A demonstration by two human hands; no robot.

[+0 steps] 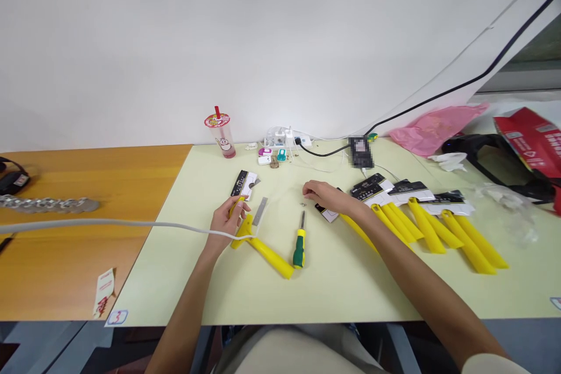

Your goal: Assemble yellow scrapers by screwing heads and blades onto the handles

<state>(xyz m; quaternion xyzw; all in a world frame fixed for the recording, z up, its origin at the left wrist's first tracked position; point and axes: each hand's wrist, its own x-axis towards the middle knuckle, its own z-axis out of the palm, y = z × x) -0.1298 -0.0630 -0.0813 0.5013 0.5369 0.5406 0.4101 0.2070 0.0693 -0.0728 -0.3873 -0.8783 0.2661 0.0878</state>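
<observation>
Pale tabletop (263, 304) beneath yellow handles (272, 257), screwdriver (300, 248), metal blade (260, 210) and lidded cup (224, 137).

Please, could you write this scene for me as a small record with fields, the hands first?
Left hand: holds a yellow piece
Right hand: close to small metal bits; contact unclear
Between hands: metal blade, lying flat
Nearer the person: yellow handle; green-and-yellow screwdriver, tip pointing away
Right side: row of yellow-handled tools, black-and-white sleeves at their far ends
By the wall: cup with red straw
</observation>
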